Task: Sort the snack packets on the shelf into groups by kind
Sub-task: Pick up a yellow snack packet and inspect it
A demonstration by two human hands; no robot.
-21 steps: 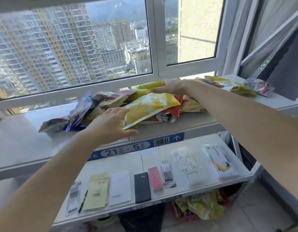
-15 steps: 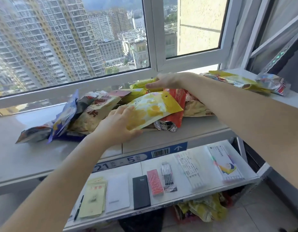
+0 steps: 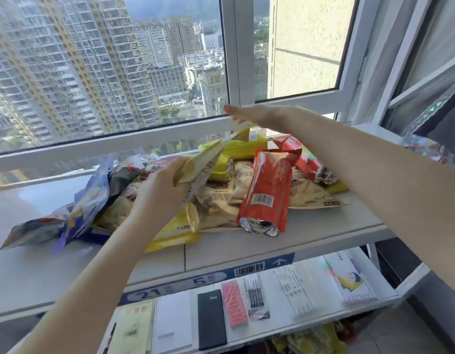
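Two hands in a pile of snack packets on the shelf.
Near the front edge of the shelf (image 3: 247, 247) lies a red packet (image 3: 268, 190) with a barcode, its silver end toward us. The left hand (image 3: 160, 192) grips a yellow packet (image 3: 203, 162) and holds it tilted up over the pile. Blue packets (image 3: 91, 198) lie toward the shelf's left end. Farther back, the right hand (image 3: 259, 116) hovers flat with straight fingers above the pile.

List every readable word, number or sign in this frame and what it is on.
"21" and "5": blue shelf label, beside a barcode and a white up arrow.
"Diary": black notebook, small, only just readable.
Print on the red packet, the yellow packets and the pen packs: too blurred to read.
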